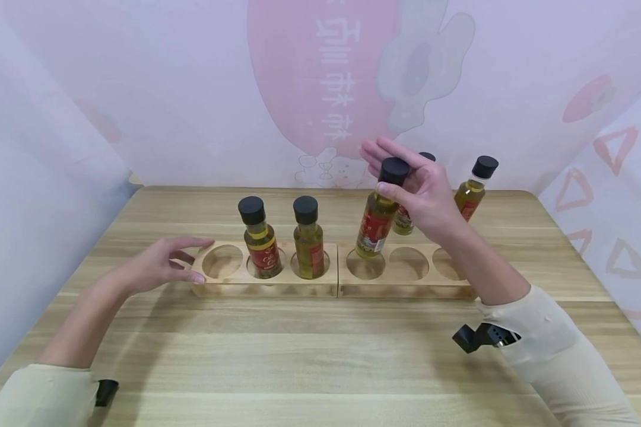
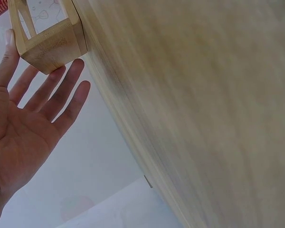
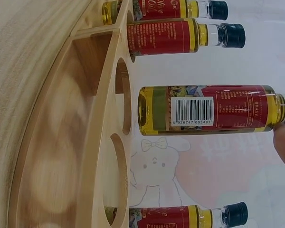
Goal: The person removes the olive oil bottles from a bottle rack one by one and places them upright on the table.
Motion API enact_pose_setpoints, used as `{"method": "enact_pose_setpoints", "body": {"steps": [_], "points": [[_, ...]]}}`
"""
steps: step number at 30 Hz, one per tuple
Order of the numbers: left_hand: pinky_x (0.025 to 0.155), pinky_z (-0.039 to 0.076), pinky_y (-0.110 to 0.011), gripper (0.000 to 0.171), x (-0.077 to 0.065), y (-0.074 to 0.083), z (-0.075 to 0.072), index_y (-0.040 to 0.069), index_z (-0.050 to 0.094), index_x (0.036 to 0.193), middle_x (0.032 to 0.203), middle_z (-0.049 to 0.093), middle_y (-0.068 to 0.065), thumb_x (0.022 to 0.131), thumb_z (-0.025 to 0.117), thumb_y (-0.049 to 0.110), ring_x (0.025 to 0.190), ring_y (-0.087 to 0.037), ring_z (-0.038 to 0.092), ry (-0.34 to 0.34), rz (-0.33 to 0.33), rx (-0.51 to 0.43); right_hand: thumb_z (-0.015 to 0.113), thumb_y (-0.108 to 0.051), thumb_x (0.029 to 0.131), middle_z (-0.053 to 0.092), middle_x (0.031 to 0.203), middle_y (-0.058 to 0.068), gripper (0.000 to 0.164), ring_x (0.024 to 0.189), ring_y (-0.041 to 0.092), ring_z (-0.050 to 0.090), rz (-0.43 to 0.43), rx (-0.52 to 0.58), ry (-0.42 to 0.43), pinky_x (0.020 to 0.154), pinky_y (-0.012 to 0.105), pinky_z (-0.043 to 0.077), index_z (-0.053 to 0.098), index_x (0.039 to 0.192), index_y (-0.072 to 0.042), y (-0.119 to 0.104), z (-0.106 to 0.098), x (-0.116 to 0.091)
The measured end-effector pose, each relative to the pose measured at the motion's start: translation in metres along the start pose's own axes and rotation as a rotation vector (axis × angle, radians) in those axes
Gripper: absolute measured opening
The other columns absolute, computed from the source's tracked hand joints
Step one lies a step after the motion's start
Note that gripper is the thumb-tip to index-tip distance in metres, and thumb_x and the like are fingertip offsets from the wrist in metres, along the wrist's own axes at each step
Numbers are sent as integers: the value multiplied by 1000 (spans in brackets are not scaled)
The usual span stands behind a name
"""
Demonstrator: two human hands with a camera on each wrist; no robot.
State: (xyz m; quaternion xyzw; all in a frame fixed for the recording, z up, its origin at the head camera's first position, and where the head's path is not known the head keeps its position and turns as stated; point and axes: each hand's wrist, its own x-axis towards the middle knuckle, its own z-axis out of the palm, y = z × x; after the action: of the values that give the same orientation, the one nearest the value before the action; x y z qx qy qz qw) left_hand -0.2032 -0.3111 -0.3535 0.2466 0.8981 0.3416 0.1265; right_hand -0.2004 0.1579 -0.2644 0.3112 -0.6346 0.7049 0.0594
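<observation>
My right hand [image 1: 427, 196] holds an olive oil bottle [image 1: 375, 228] by its neck, thumb in front, fingers extended behind the black cap. The bottle tilts slightly, its base close over the leftmost hole of the right wooden rack [image 1: 406, 290]. In the right wrist view, the base of this red-labelled bottle [image 3: 204, 109] is just off the rack's top board [image 3: 97, 152]. At the left wooden rack [image 1: 269, 290], my left hand [image 1: 152, 267] touches the end, thumb at the front corner and fingers fairly straight. Two similar bottles, one [image 1: 263, 249] beside another [image 1: 308, 243], stand in that rack's middle and right holes.
Behind the right rack stand two more oil bottles, one [image 1: 404, 220] partly hidden by my right hand and another [image 1: 472, 193] farther right. The racks sit end to end on a wooden table [image 1: 299, 356]. A printed curtain [image 1: 192, 89] hangs behind the table.
</observation>
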Motion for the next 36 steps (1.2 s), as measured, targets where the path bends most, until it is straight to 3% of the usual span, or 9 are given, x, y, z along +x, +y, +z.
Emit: {"method": "enact_pose_setpoints", "body": {"steps": [21, 36], "points": [[93, 59, -56, 74, 0, 4, -3, -7, 50, 148, 149, 50, -31, 87, 85, 16, 115, -47, 65, -6, -13, 21, 52, 24, 95, 47, 153, 28, 63, 142, 33, 49, 3, -28, 69, 114, 32, 45, 37, 154, 11, 5, -5, 16], [92, 60, -53, 74, -3, 3, -2, -7, 49, 148, 149, 50, -31, 87, 85, 15, 114, -46, 65, -6, -17, 12, 57, 21, 95, 47, 153, 28, 64, 140, 32, 52, 26, -74, 118, 113, 32, 46, 38, 154, 9, 20, -9, 26]]}}
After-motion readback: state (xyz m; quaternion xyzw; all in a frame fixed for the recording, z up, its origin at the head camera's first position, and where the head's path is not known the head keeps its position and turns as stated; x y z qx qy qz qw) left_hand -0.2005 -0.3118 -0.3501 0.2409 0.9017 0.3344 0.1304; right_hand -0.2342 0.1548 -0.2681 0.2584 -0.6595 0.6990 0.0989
